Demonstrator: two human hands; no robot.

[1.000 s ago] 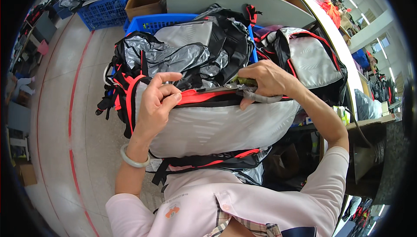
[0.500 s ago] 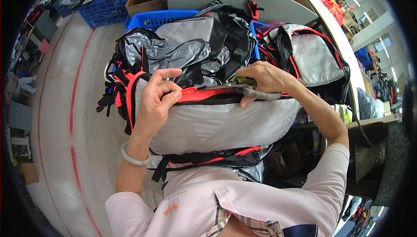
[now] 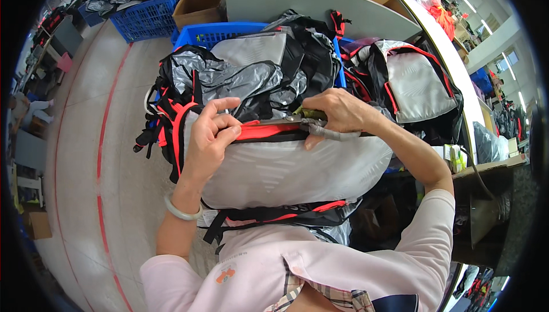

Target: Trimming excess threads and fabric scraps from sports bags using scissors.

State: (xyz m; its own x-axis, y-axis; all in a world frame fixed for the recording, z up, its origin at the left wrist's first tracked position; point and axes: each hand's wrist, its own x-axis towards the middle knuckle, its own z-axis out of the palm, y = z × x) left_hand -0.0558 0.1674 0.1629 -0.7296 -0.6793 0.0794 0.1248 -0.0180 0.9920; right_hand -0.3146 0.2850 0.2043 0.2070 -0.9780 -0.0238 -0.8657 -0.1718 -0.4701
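A grey, black and red bag (image 3: 286, 169) lies across in front of my body, its pale grey panel toward me. My left hand (image 3: 211, 140) pinches the red edge strip (image 3: 269, 130) at the bag's top, thumb against forefinger. In my right hand (image 3: 340, 112) are scissors (image 3: 329, 132) with grey-wrapped handles and a bit of green about them. Their metal blades point left along the red strip, toward my left fingers. Whether the blades touch the fabric I cannot tell.
Behind the bag, a blue crate (image 3: 209, 34) overflows with silver and black bag pieces. Another grey-panelled bag (image 3: 420, 86) sits to the right beside a long white table edge (image 3: 440, 37). Back left are a cardboard box (image 3: 197, 6) and a blue basket (image 3: 143, 23). Red lines mark the floor.
The scissors and my right hand have shifted slightly left, closer to my left hand. My left hand keeps its pinch on the red strip. The whole view has shifted a little.
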